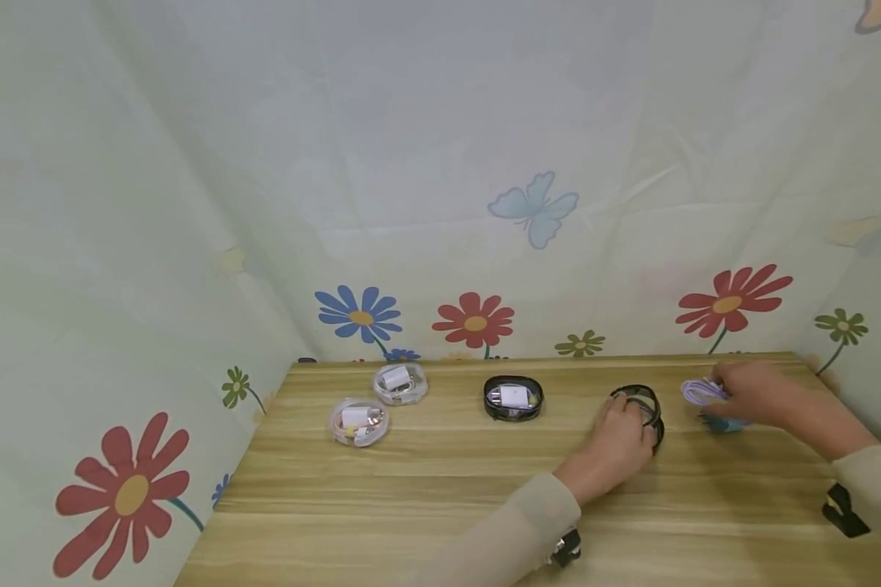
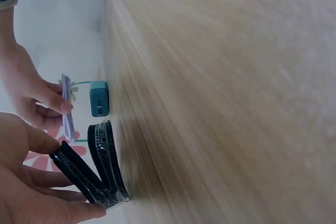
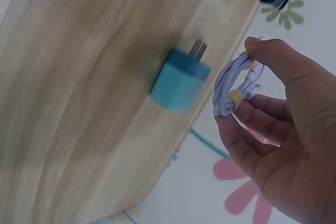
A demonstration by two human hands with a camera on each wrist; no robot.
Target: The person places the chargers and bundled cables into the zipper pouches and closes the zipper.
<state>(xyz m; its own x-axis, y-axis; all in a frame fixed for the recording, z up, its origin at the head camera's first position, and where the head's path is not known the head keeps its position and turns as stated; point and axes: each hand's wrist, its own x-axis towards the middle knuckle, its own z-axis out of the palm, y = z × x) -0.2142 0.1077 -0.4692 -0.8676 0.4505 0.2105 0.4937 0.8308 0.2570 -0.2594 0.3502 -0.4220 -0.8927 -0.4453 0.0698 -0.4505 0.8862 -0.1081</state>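
My left hand (image 1: 617, 444) grips the lid of a round black zip case (image 2: 79, 171), which is hinged partway open on the table. In the left wrist view, thumb and fingers hold the raised half while the lower half touches the wood. My right hand (image 1: 759, 395) pinches a coiled lavender charging cable (image 3: 233, 85), bound with small yellow ties, above the table. Just under that cable, a teal plug charger (image 3: 181, 80) lies on the wood, its metal prongs visible in the right wrist view. What the black case contains cannot be made out.
On the wooden table (image 1: 426, 497), a black-rimmed case (image 1: 513, 398) with a white charger sits left of my left hand. Two clear cases (image 1: 400, 383) holding white chargers and cables stand farther left. A flower-printed curtain (image 1: 411, 204) rises behind the table's back edge.
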